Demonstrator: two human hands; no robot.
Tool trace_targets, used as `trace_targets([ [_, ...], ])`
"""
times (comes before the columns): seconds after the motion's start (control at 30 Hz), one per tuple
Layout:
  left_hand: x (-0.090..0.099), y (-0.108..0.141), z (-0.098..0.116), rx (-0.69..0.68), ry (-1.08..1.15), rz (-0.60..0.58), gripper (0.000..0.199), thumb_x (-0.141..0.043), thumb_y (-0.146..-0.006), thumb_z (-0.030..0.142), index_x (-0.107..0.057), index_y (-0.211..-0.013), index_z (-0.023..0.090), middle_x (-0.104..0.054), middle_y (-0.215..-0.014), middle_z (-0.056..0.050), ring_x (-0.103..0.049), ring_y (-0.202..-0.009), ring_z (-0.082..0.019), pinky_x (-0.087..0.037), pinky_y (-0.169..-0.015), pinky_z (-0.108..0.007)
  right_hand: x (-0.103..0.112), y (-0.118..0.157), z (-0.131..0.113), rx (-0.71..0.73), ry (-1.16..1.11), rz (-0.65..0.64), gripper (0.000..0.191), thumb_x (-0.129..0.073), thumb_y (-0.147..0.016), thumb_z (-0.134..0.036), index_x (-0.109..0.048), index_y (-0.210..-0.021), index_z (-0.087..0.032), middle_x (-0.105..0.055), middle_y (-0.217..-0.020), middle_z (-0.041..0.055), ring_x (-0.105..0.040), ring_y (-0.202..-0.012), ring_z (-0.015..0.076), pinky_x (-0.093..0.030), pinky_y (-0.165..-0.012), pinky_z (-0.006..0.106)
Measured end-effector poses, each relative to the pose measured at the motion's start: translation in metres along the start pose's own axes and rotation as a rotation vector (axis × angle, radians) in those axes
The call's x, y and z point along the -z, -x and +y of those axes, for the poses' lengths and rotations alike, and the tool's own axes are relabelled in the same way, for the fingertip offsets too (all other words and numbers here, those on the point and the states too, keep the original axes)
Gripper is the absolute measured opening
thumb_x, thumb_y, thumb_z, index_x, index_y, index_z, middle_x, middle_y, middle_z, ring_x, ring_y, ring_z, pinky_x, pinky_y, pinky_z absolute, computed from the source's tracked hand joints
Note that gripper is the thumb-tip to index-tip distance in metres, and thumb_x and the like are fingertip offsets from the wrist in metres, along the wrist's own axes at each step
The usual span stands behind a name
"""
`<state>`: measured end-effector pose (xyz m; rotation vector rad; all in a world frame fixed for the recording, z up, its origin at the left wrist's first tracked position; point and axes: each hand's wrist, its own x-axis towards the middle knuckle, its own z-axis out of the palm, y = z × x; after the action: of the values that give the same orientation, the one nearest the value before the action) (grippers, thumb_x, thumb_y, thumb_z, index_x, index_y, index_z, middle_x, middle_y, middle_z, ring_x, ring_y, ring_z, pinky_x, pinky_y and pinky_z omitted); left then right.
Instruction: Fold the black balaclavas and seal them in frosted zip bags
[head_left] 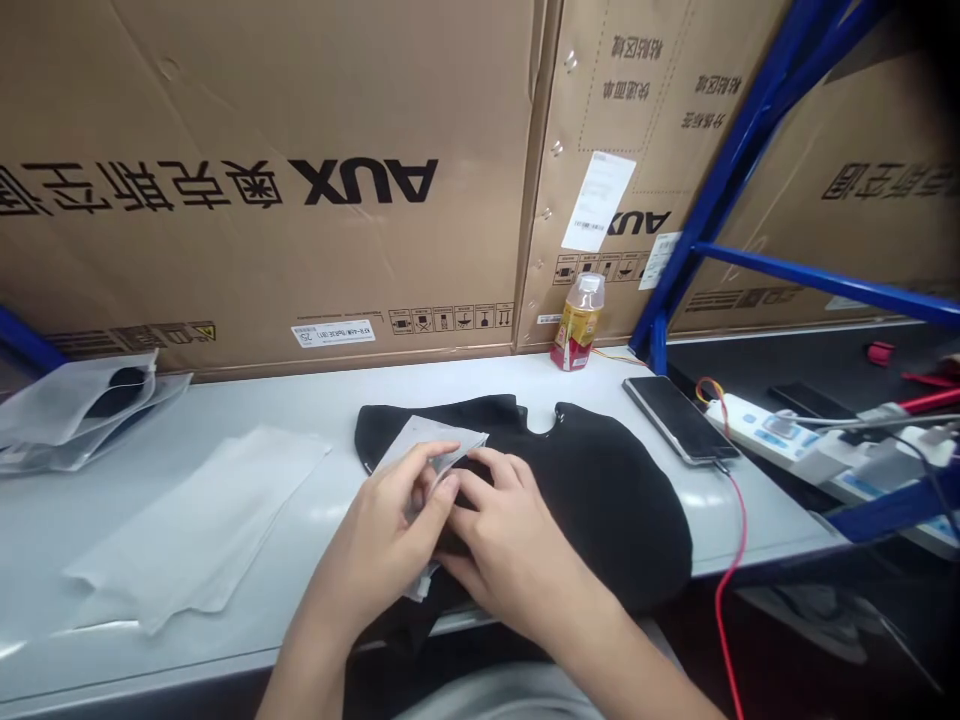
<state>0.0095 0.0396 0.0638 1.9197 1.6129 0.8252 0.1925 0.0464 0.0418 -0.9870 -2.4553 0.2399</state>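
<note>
My left hand (386,530) is closed on a frosted plastic zip bag (424,434), pinching its side between thumb and fingers. At the bag's right edge, my right hand (506,530) has its fingers bent and closed on the edge of the opening; what lies under the fingertips is partly hidden. Both hands are close together over a large black fabric piece (607,490) with a notched upper edge, which lies on the white table (315,385) and reaches its front edge.
Flat frosted bags (202,510) lie at left, beside bags holding something black (112,395). A drink bottle (579,322) stands against large cartons (262,100). At right are a phone (679,420) with a red cable (739,560), a blue rack post (720,170) and power strips (780,430).
</note>
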Motion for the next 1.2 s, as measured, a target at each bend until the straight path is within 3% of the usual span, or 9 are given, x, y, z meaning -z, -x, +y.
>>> trace_targets([
  [0.07,-0.001,0.001,-0.007,-0.063,-0.048,0.033,0.042,-0.045,-0.108,0.051,-0.062,-0.140,0.030,-0.071,-0.116,-0.006,-0.068,-0.111,-0.024,-0.058,-0.096,-0.039,0.000,-0.001,0.001,0.017,-0.071,-0.018,0.044,-0.072,-0.098,-0.037,-0.066,-0.137,-0.018,-0.068,-0.138,0.0109,-0.047,-0.139,0.0347,-0.040,-0.120,0.055],
  [0.13,-0.001,0.004,-0.018,-0.073,-0.070,0.057,0.045,-0.040,-0.109,0.051,-0.063,-0.142,0.031,-0.065,-0.142,-0.008,-0.058,-0.136,-0.029,-0.049,-0.115,-0.050,0.001,0.002,0.004,0.084,-0.137,-0.064,0.051,-0.065,-0.102,-0.044,-0.060,-0.146,-0.018,-0.062,-0.148,0.0099,-0.042,-0.146,0.0323,-0.034,-0.125,0.052],
  [0.3,-0.001,0.017,-0.045,-0.017,-0.114,-0.102,0.051,-0.027,-0.112,0.052,-0.040,-0.161,0.044,-0.035,-0.172,0.006,-0.029,-0.161,-0.027,-0.029,-0.130,-0.057,0.010,0.012,0.012,0.158,-0.141,-0.152,0.050,-0.055,-0.107,-0.040,-0.051,-0.155,-0.027,-0.058,-0.152,0.0070,-0.040,-0.143,0.0342,-0.036,-0.119,0.058],
  [0.47,-0.003,0.019,-0.049,-0.032,-0.192,-0.181,0.054,-0.020,-0.112,0.053,-0.026,-0.166,0.044,-0.023,-0.176,0.008,-0.018,-0.163,-0.027,-0.028,-0.130,-0.058,0.011,0.014,0.011,0.139,-0.159,-0.144,0.041,-0.053,-0.107,-0.039,-0.060,-0.146,-0.027,-0.061,-0.142,0.0090,-0.048,-0.132,0.0309,-0.040,-0.117,0.055],
  [0.73,-0.017,0.015,-0.037,-0.087,-0.263,-0.172,0.059,-0.018,-0.113,0.050,-0.020,-0.169,0.034,-0.015,-0.177,-0.001,-0.012,-0.163,-0.030,-0.020,-0.130,-0.063,-0.019,-0.004,-0.011,-0.025,-0.143,-0.078,0.037,-0.047,-0.106,-0.019,-0.064,-0.138,-0.016,-0.055,-0.155,0.0151,-0.038,-0.152,0.0325,-0.022,-0.131,0.059],
  [0.83,-0.011,0.015,-0.035,-0.125,-0.317,-0.147,0.057,-0.024,-0.113,0.048,-0.023,-0.168,0.036,-0.019,-0.176,0.000,-0.014,-0.162,-0.031,-0.027,-0.128,-0.062,-0.005,-0.010,-0.002,0.101,-0.333,-0.177,0.034,-0.048,-0.106,-0.019,-0.066,-0.134,-0.016,-0.058,-0.153,0.0131,-0.036,-0.156,0.0271,-0.026,-0.131,0.050],
  [0.97,-0.004,0.016,-0.040,-0.148,-0.404,-0.147,0.065,-0.037,-0.110,0.055,-0.019,-0.169,0.034,-0.022,-0.175,-0.002,-0.019,-0.162,-0.033,-0.033,-0.125,-0.064,0.019,-0.003,0.022,0.127,-0.437,-0.269,0.027,-0.058,-0.104,-0.022,-0.069,-0.128,-0.022,-0.069,-0.141,0.0078,-0.053,-0.144,0.0225,-0.032,-0.129,0.045],
  [1.07,-0.008,0.020,-0.041,-0.148,-0.478,-0.151,0.065,-0.036,-0.110,0.054,-0.019,-0.169,0.032,-0.019,-0.175,-0.003,-0.018,-0.162,-0.035,-0.031,-0.125,-0.067,0.015,0.004,0.022,0.038,-0.384,-0.279,0.039,-0.059,-0.104,-0.027,-0.062,-0.143,-0.025,-0.057,-0.157,0.0083,-0.040,-0.155,0.0269,-0.022,-0.133,0.054],
  [1.2,-0.015,0.031,-0.036,-0.196,-0.590,-0.097,0.061,-0.031,-0.111,0.050,-0.026,-0.168,0.029,-0.025,-0.174,-0.004,-0.019,-0.162,-0.036,-0.028,-0.123,-0.074,-0.004,0.004,-0.001,-0.049,-0.387,-0.241,0.058,-0.046,-0.106,-0.019,-0.038,-0.163,-0.021,-0.029,-0.174,0.0119,-0.016,-0.164,0.0306,-0.016,-0.133,0.060],
])
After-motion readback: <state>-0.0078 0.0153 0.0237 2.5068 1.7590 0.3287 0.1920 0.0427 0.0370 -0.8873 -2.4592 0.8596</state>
